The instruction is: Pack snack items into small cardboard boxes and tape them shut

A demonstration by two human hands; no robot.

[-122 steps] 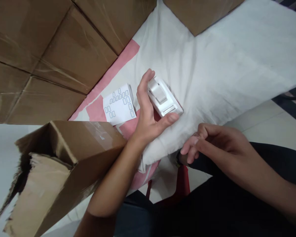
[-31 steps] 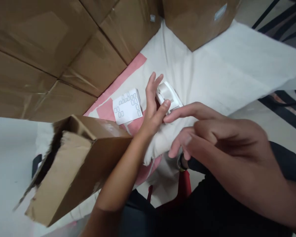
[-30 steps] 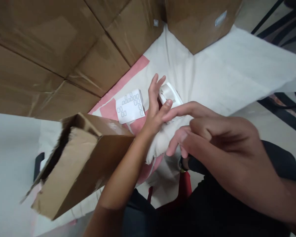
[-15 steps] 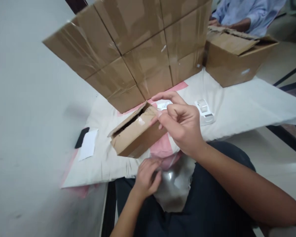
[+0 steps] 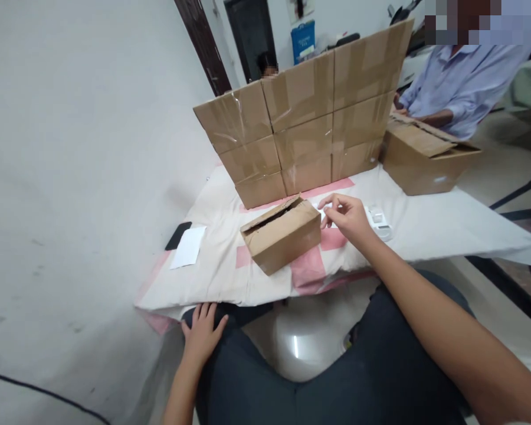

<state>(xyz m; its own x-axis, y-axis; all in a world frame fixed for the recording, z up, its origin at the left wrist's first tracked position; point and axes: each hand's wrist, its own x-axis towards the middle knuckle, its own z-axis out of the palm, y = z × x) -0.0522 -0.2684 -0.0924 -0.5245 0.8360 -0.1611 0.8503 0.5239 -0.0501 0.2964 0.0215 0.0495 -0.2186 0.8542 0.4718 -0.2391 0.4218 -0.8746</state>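
My right hand (image 5: 345, 216) reaches over the cloth-covered table (image 5: 425, 224), fingers pinched on a small white piece, likely the sticker sheet, just right of an open brown carton (image 5: 283, 235). A white tape dispenser (image 5: 379, 221) lies on the cloth right behind that hand. My left hand (image 5: 201, 332) rests flat on my left knee below the table edge, fingers spread and holding nothing.
A wall of stacked taped cartons (image 5: 305, 127) stands at the back of the table. Another open carton (image 5: 427, 156) sits at the far right before a seated person in a light blue shirt (image 5: 462, 88). A black phone (image 5: 178, 235) and white paper (image 5: 188, 255) lie at the left.
The view has tilted up and back from the table. My left hand left the tape dispenser and dropped to my knee. My right hand moved forward beside the open carton.
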